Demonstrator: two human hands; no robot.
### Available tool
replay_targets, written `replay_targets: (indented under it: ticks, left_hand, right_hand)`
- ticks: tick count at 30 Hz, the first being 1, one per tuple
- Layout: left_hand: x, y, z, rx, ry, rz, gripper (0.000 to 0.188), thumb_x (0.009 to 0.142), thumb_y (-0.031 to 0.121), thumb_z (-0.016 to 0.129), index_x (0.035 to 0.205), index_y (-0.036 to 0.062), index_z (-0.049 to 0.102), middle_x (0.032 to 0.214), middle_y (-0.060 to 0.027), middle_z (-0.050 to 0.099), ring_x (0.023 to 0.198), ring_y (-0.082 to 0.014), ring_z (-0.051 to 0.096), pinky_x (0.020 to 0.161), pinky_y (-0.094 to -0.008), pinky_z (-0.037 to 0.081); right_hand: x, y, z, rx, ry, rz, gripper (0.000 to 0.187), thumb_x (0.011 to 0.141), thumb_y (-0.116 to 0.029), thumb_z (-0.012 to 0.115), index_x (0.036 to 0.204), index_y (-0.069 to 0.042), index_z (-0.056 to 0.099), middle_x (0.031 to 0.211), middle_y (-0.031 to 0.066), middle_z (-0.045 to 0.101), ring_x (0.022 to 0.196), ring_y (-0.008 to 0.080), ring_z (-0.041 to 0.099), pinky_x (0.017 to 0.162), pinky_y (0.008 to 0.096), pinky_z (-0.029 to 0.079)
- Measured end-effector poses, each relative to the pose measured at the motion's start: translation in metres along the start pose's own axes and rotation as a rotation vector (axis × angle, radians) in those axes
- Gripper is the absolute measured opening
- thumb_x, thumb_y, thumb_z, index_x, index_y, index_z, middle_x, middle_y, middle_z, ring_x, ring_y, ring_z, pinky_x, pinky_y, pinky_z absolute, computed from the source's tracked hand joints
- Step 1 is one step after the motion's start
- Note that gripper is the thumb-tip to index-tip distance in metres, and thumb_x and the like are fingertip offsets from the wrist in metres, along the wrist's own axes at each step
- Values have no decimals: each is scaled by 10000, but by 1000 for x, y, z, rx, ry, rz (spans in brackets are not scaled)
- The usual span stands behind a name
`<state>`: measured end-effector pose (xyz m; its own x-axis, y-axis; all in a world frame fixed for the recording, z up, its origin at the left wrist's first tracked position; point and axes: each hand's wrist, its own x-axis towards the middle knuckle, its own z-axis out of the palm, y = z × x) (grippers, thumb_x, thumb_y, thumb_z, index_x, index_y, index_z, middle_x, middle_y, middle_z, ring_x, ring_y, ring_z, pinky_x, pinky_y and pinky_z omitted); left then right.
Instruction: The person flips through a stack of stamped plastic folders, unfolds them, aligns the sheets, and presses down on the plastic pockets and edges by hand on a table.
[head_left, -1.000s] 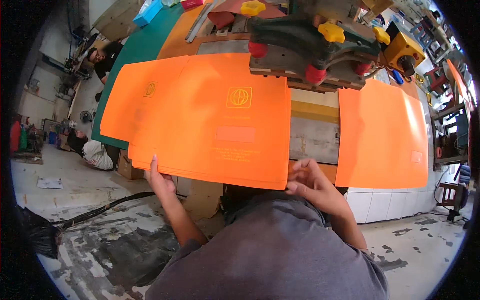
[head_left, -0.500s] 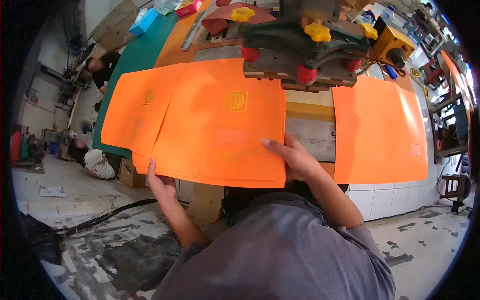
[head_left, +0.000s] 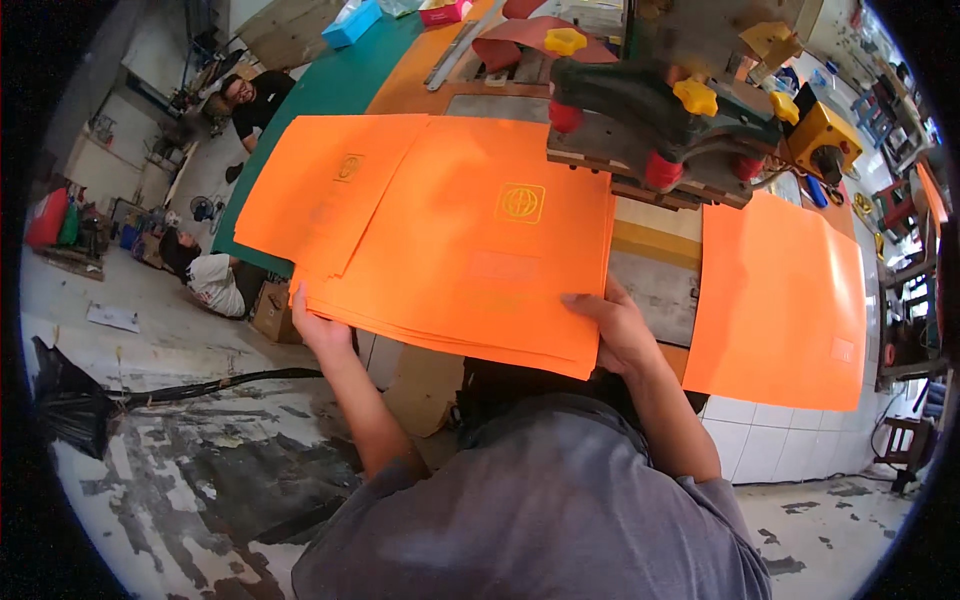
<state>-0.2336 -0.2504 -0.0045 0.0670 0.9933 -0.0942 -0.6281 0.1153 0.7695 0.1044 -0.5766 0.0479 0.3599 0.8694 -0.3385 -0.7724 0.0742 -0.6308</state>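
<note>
A stack of orange sheets (head_left: 440, 250), the top one bearing a gold emblem, spans the space before me. My left hand (head_left: 322, 325) grips its near left corner, fingers partly hidden under the sheets. At the near right side, my right hand (head_left: 622, 325) clasps the edge with the thumb on top. Farther left, other orange sheets (head_left: 300, 200) with a darker emblem lie against this stack. To the right rests a separate pile of orange sheets (head_left: 785, 300). Above the stack's far right corner stands a dark press (head_left: 670, 110) with yellow knobs and red cushions.
Left of the sheets is a green table mat (head_left: 330, 90), with a blue tissue box (head_left: 351, 22) at the back. A yellow control box (head_left: 823, 140) stands right of the press. Two people, one in black (head_left: 262, 105) and one in white (head_left: 215, 288), are at the left.
The whole view has shifted and turned slightly, so sheets and press appear farther right. Both hands keep their hold on the orange stack; the person in black shows more fully.
</note>
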Motion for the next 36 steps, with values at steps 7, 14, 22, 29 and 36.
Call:
replay_targets:
  ticks: [7,14,22,29,36]
  left_hand:
    - [51,45,-17,246,-21,8,491,1069,242,499,1473,-36,516,1447,-156,619,1325,-315,605,1114,-478,496]
    - [113,73,-23,380,-141,-186,443,1079,272,582,1421,-10,569,1381,-121,657,1288,-266,618,1098,-419,493]
    - [147,91,7,495,-125,-2,372,1020,254,696,1302,18,641,1247,-99,695,1162,-259,653,1065,-427,505]
    - [119,44,47,23,17,-137,449,1017,198,695,1401,17,550,1321,-135,656,1197,-329,661,1046,-511,555]
    - [96,-14,59,245,49,-246,393,1043,68,596,1424,5,528,1372,-141,635,1196,-318,677,951,-467,629]
  right_hand:
    - [3,1,-8,-10,-54,30,567,974,33,610,1506,-38,429,1364,143,608,1221,270,659,986,418,598]
    - [3,3,-8,-22,-34,30,577,974,19,627,1508,-57,424,1343,132,622,1194,259,670,976,412,600]
    - [-1,1,-5,10,-25,35,567,988,16,621,1514,-62,425,1382,134,604,1226,264,651,997,417,586]
    - [1,0,-5,-25,-33,37,641,999,-10,624,1574,-78,347,1418,129,580,1249,276,641,1021,429,578]
    - [-4,-6,3,-50,-26,76,561,998,-21,625,1517,-38,413,1369,128,603,1222,244,647,992,392,567]
